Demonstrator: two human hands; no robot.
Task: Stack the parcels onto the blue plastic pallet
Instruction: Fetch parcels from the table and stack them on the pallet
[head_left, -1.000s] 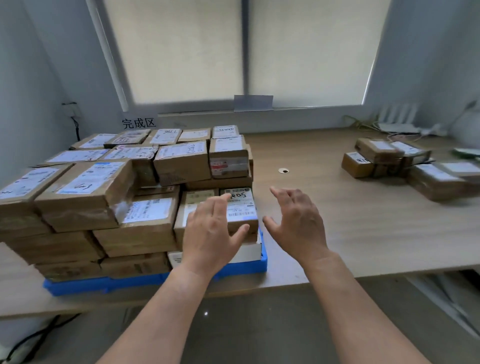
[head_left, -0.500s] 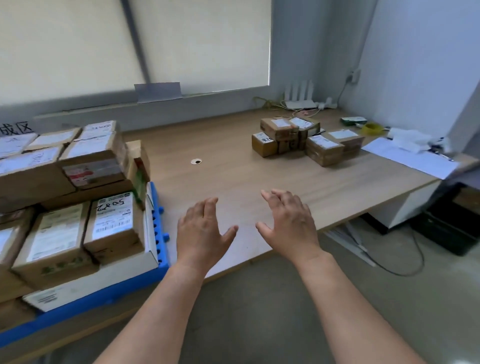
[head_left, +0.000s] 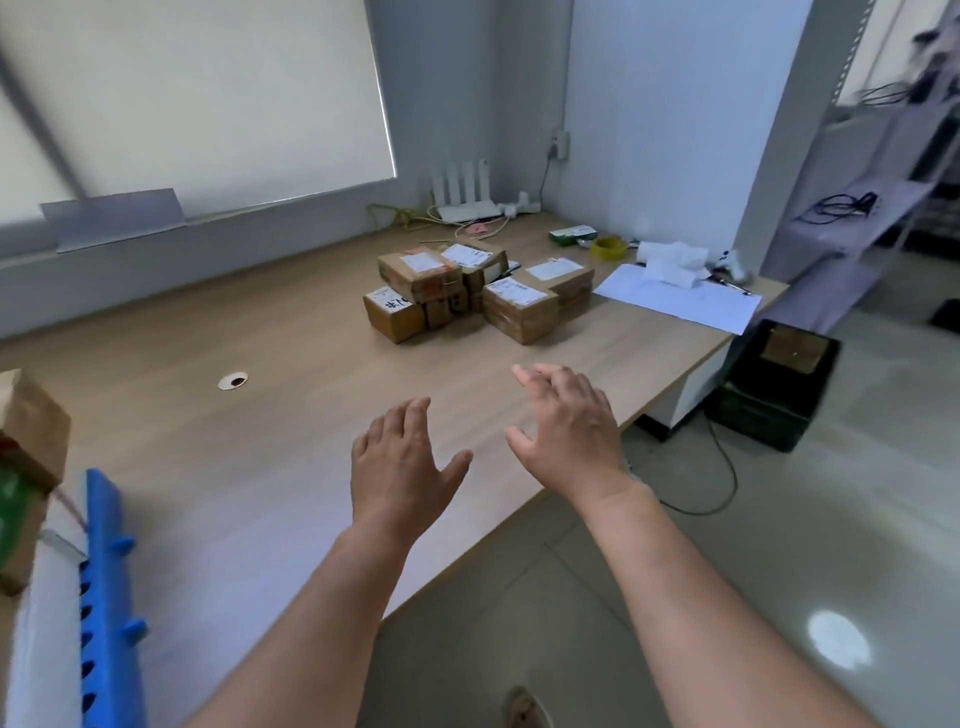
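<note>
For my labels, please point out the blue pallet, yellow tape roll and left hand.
blue pallet (head_left: 105, 551), head view, side edge.
yellow tape roll (head_left: 609, 252), head view, front wall.
left hand (head_left: 399, 467), head view, back.

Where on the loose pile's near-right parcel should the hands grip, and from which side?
Likely from the near side and above, left hand at its left corner, right hand at its right. The parcel lies flat, nothing on it, corner toward the person; both near faces are bare, while other parcels crowd behind it.
</note>
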